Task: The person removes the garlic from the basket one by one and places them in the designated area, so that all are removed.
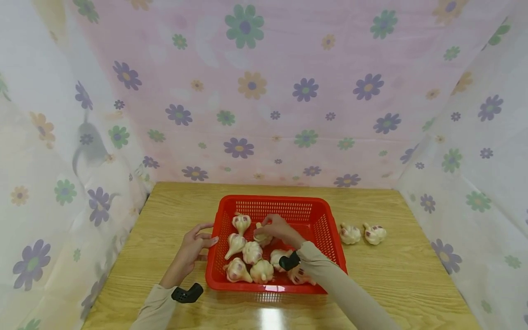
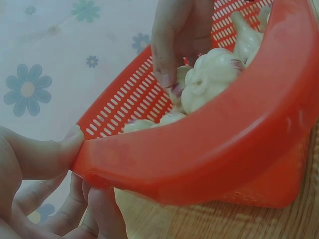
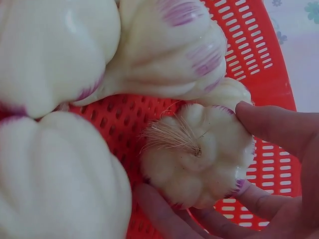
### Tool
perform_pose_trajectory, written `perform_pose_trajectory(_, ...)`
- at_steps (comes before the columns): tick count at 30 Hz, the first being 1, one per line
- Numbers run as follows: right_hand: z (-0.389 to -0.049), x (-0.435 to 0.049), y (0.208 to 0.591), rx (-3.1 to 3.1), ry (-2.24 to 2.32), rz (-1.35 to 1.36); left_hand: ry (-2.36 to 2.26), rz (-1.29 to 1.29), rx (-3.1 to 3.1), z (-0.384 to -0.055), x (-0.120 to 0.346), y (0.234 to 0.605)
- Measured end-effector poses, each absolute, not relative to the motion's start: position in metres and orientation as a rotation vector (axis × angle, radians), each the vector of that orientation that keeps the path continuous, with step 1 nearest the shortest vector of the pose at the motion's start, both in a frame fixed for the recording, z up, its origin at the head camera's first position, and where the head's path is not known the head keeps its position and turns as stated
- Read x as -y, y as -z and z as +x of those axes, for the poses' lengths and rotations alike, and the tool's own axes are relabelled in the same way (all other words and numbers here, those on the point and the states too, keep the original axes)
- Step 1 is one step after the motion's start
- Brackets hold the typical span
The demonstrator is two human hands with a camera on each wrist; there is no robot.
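Note:
A red plastic basket (image 1: 272,199) with slotted walls stands on the wooden table, several garlic bulbs (image 1: 252,253) lying inside. My left hand (image 1: 190,251) pinches its left rim; the left wrist view shows the thumb (image 2: 45,154) above the rim and the other fingers below it. Inside the basket, my right hand (image 1: 282,230) grips one garlic bulb (image 3: 199,154). Thumb and fingers go around that bulb's sides, and its root tuft faces the right wrist camera. Purple streaks mark the cream skins. The right forearm covers part of the basket's front right corner.
Two more garlic bulbs (image 1: 350,233) lie on the table (image 1: 383,275), just right of the basket. A flower-patterned cloth (image 1: 272,91) rises behind the table and along both sides.

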State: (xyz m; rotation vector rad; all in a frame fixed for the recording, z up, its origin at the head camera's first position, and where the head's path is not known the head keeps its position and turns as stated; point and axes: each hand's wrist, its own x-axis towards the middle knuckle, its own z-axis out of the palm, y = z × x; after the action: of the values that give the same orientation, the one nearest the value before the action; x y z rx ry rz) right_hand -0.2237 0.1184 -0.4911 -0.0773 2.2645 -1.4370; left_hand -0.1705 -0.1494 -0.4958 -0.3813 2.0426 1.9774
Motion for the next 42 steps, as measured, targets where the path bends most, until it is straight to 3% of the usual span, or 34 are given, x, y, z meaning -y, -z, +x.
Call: perform_pose_trajectory(42,-0.214,-0.166,0.470,-2.274,1.472,-0.148,-1.958,-0.379,-2.056,-0.169,0.149,0.493)
